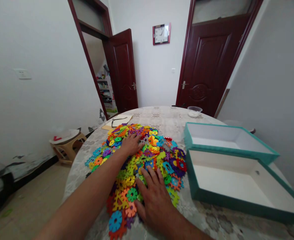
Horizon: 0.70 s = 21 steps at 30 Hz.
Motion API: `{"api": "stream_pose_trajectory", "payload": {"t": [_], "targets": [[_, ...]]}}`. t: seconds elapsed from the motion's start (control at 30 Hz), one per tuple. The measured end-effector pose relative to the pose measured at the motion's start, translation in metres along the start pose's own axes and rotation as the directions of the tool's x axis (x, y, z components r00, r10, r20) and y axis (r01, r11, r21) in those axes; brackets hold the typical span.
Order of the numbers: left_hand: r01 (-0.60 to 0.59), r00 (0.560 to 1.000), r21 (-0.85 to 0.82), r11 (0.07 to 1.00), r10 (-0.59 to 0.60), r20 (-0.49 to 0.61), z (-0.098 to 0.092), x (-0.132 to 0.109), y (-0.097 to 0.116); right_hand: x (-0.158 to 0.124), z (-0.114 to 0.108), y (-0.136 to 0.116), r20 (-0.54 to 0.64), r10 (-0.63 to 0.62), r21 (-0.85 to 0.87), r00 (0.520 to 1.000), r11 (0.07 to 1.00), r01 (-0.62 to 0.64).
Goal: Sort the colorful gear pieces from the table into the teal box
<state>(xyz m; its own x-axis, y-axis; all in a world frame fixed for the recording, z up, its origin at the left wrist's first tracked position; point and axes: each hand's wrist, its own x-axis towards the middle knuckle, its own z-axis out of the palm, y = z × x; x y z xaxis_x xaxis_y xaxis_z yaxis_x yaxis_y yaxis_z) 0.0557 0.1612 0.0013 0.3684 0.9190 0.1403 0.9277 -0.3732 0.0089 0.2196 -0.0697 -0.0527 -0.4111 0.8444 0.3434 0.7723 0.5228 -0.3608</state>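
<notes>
A wide heap of colourful plastic gear pieces (pixel 130 180) is spread over the tablecloth in front of me. My left hand (pixel 132 144) reaches into the far part of the heap, its fingers stretched out over the pieces. Nearer to me, my right hand (pixel 154 196) rests on the heap's right side with fingers spread. Neither hand grips a piece that I can see. A blue gear (pixel 115 221) lies at the near end, close to a green gear (pixel 132 194). The pieces beneath both palms are hidden.
Two open teal boxes with white insides, a nearer one (pixel 227 176) and a farther one (pixel 217 136), stand right of the heap. Glasses (pixel 118 120) lie on paper at the back left. A clear bowl (pixel 194 110) sits near the far edge. A stool (pixel 68 143) stands left of the table.
</notes>
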Motion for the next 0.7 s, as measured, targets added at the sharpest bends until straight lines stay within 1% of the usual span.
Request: {"api": "stream_pose_trajectory", "payload": {"t": [0.17,0.23,0.3,0.43,0.53,0.63,0.7], "targets": [[0.049,0.998,0.021,0.999,-0.05,0.042,-0.003,0.022,-0.026,0.0,0.0,0.0,0.013,0.005,-0.009,1.0,1.0,-0.005],[0.073,0.995,0.03,0.997,-0.074,0.059,-0.005,0.023,-0.033,0.0,0.0,0.0,0.011,0.005,-0.016,1.0,1.0,-0.005],[0.087,0.994,0.034,0.996,-0.089,0.071,-0.006,0.02,-0.035,0.0,0.0,0.001,-0.001,0.007,-0.035,1.0,0.999,-0.007],[0.055,0.996,0.014,0.998,-0.056,0.073,-0.004,0.0,-0.026,-0.001,0.002,0.002,-0.032,0.009,-0.086,0.999,0.996,-0.012],[-0.024,0.997,-0.026,0.999,0.026,0.074,-0.005,-0.018,-0.016,-0.001,0.004,0.003,-0.05,0.007,-0.112,0.999,0.994,-0.012],[-0.128,0.988,-0.103,0.986,0.136,0.07,-0.013,-0.04,-0.007,0.0,0.004,0.005,-0.073,0.003,-0.127,0.997,0.992,-0.013],[-0.155,0.984,-0.16,0.975,0.166,0.06,-0.023,-0.059,-0.004,0.003,0.004,0.008,-0.09,0.006,-0.141,0.996,0.99,-0.019]]}}
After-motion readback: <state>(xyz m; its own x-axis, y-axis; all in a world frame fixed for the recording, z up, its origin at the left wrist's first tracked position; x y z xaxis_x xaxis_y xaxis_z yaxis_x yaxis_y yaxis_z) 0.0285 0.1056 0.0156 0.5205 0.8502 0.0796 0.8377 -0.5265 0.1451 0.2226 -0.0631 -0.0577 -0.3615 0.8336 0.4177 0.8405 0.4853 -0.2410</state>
